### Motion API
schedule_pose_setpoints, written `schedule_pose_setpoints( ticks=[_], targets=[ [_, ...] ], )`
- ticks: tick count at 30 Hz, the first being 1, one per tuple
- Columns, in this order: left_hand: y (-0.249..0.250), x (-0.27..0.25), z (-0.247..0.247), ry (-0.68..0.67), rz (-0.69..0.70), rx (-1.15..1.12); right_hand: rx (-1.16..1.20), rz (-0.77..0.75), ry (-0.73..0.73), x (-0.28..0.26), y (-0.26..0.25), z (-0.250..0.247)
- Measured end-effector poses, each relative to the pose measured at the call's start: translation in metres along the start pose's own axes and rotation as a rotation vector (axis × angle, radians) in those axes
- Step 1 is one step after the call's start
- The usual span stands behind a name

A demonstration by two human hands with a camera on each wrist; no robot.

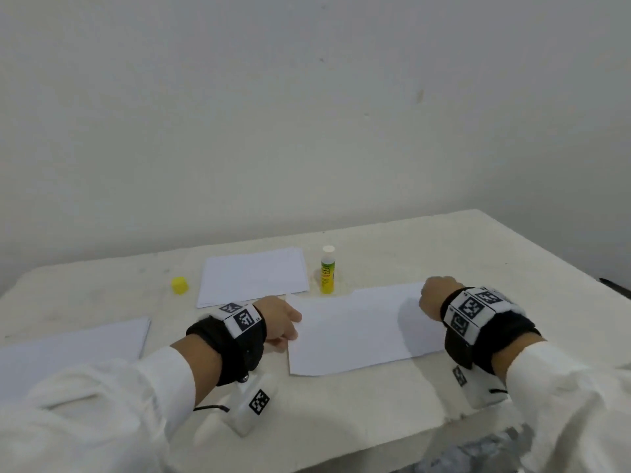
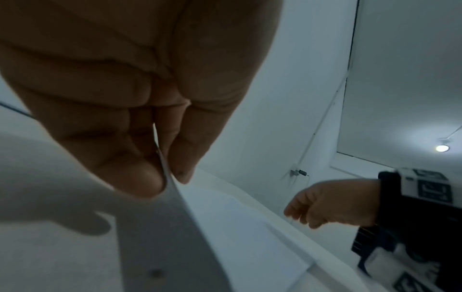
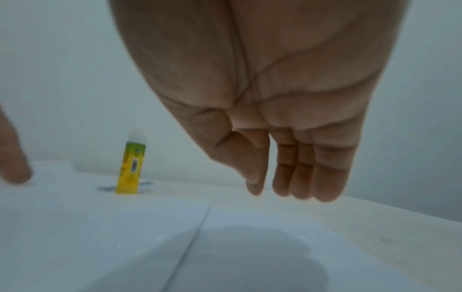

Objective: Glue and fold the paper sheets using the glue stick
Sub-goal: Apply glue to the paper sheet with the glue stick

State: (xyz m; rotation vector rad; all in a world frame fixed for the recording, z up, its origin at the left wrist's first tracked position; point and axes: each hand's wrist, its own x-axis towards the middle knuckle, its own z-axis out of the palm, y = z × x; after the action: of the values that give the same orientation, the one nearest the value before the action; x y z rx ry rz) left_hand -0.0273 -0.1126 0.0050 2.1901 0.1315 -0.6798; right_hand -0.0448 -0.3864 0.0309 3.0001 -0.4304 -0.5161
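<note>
1. On the white table (image 1: 392, 407), centre near: one white paper sheet (image 1: 358, 332), lying flat but for its left edge, which is lifted.
2. Left hand (image 1: 278, 320): at the sheet's left edge; thumb and fingers (image 2: 140, 177) pinch that edge between them, as the left wrist view shows.
3. Right hand (image 1: 435, 297): over the sheet's far right corner; fingers (image 3: 322, 177) straight and together, pointing down, holding nothing. Whether the tips touch the paper cannot be told.
4. Glue stick (image 1: 327, 271): yellow and green body, white top; standing upright just beyond the sheet's far edge, between the two hands and apart from both.
5. Yellow cap (image 1: 179, 285): on the table, far left, well apart from the glue stick.
6. Second white sheet (image 1: 252, 276): flat, far centre, between the yellow cap and the glue stick.
7. Third white sheet (image 1: 71, 343): flat, near left, partly behind the left sleeve (image 1: 102, 404).
8. Wrist bands (image 1: 239, 322): black with black-and-white printed markers, one on each wrist.
</note>
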Motion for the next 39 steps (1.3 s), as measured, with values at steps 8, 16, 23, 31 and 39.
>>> schedule_pose_setpoints(
  ticks=[8, 16, 23, 31, 39],
  targets=[
    [-0.061, -0.025, -0.052, 0.077, -0.055, 0.257, 0.638, -0.076, -0.116, 0.032, -0.118, -0.021],
    [-0.077, -0.034, -0.07, 0.085, -0.042, 0.429, 0.722, -0.043, -0.05, 0.056, -0.143, -0.017],
    [-0.086, -0.034, -0.07, 0.062, 0.0, 0.714, 0.906, -0.255, 0.039, 0.032, -0.17, -0.024],
    [-0.097, -0.035, -0.066, 0.022, 0.08, 1.014, 0.835, -0.486, 0.043, -0.004, -0.221, -0.031],
    [-0.101, -0.041, -0.066, -0.024, 0.055, 1.045, 0.546, -0.621, 0.068, -0.028, -0.273, -0.017]
  ],
)
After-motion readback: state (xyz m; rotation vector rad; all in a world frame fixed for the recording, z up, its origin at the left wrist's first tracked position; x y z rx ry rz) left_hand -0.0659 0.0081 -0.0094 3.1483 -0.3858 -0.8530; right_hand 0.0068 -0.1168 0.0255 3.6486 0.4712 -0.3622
